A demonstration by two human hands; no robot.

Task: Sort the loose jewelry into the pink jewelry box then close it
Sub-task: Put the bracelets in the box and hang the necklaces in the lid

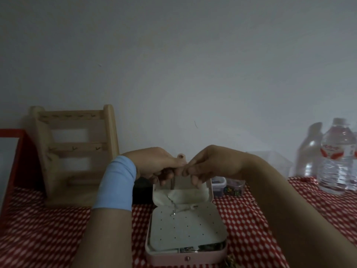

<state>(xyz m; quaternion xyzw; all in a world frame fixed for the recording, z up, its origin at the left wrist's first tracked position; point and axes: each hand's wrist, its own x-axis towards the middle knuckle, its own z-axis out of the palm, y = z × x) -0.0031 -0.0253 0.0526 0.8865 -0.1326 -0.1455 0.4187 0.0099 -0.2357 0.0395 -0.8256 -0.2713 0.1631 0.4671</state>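
Centre frame: the left hand [152, 163] and right hand [209, 163] both curl their fingers over the upright lid [193, 196] of the open pink jewelry box [170, 257]. A silver necklace [173, 208] dangles inside.

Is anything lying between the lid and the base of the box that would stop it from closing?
Only a thin chain, which hangs from the lid onto the perforated panel; it lies inside, so probably nothing blocks.

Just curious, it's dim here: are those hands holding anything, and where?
Both the left hand and right hand grip the open lid of the pink jewelry box along its top edge.
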